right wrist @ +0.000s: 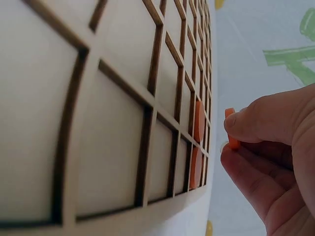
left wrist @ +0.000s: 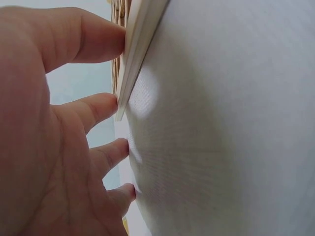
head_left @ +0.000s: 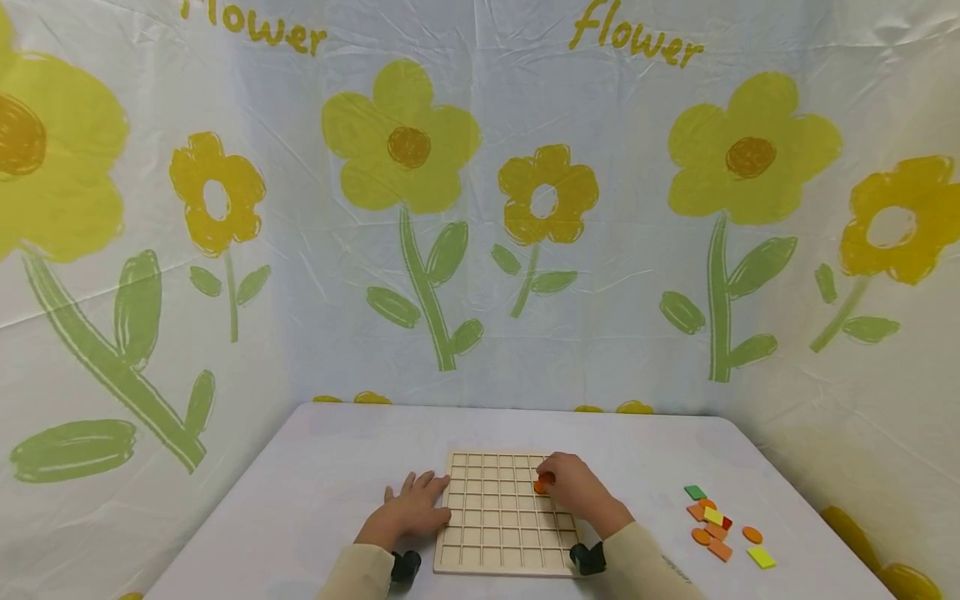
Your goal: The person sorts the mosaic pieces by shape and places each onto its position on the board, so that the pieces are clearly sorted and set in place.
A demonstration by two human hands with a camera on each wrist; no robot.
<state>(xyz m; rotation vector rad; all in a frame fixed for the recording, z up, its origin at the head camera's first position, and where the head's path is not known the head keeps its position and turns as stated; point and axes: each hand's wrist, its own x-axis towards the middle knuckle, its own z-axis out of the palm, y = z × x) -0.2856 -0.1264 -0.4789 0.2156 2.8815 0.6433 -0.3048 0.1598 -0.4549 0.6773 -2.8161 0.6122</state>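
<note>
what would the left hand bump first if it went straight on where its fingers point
Most likely the wooden grid board: the left hand appears to touch its side edge with thumb and index finger.

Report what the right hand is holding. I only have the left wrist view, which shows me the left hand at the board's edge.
Observer: The right hand pinches an orange piece.

Operator: Copy. Now tell me where the loose pieces lie; my view shows none of them.

Observer: The loose pieces lie on the table, to the right of the board.
</note>
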